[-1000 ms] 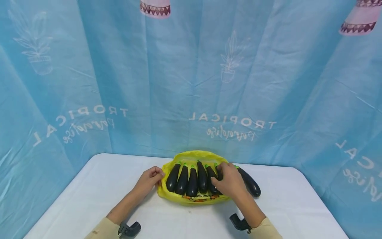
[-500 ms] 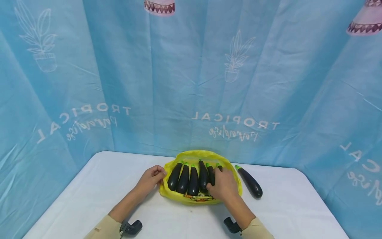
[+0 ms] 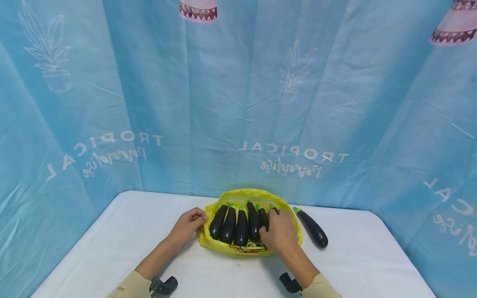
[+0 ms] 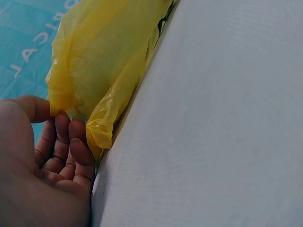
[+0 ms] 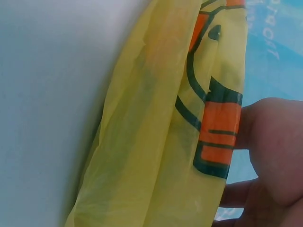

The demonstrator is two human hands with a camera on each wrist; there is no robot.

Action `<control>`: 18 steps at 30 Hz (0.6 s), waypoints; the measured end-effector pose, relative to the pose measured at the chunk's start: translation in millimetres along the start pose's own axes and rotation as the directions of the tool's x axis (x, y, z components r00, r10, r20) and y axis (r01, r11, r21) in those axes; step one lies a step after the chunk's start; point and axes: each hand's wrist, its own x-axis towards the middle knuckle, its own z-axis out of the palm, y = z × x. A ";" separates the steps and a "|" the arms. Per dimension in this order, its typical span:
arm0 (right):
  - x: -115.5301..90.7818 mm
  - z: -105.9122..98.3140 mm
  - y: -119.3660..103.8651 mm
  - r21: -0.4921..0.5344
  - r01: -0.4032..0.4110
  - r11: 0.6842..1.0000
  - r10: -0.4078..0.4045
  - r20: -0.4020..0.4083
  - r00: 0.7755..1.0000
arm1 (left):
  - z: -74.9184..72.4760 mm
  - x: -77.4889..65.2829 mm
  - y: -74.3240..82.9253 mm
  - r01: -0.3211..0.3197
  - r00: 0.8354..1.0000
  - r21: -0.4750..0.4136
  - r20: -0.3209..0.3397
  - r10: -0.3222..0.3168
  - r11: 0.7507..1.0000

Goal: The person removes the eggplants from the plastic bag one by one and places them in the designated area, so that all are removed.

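Observation:
A yellow plastic bag (image 3: 213, 247) lies with its mouth spread wide on the table, and several dark eggplants (image 3: 241, 227) lie side by side in it, green stems pointing away. At the bag's left edge my left hand (image 3: 186, 225) pinches the plastic rim (image 4: 71, 94) between thumb and fingers. My right hand (image 3: 280, 231) reaches inside the right part of the bag, its fingers curled round an eggplant (image 3: 273, 208) that it mostly hides. Outside the bag, to the right, another eggplant (image 3: 314, 228) lies on the table. In the right wrist view the bag's printed side hides the fingertips.
The white-covered table (image 3: 357, 256) extends on both sides of the bag. A blue printed curtain (image 3: 231, 103) hangs behind the table and along its sides. Dark devices (image 3: 164, 285) are strapped at both wrists.
My right hand has moved left and slightly toward me, deeper over the bag, with the eggplant, then stays nearly still. The left hand keeps its hold on the rim.

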 end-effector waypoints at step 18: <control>4.2 -6.5 8.0 -0.065 -0.072 0.995 0.071 -0.023 0.997 | -0.5 3.4 -3.1 -0.001 1.000 0.009 0.014 0.000 1.000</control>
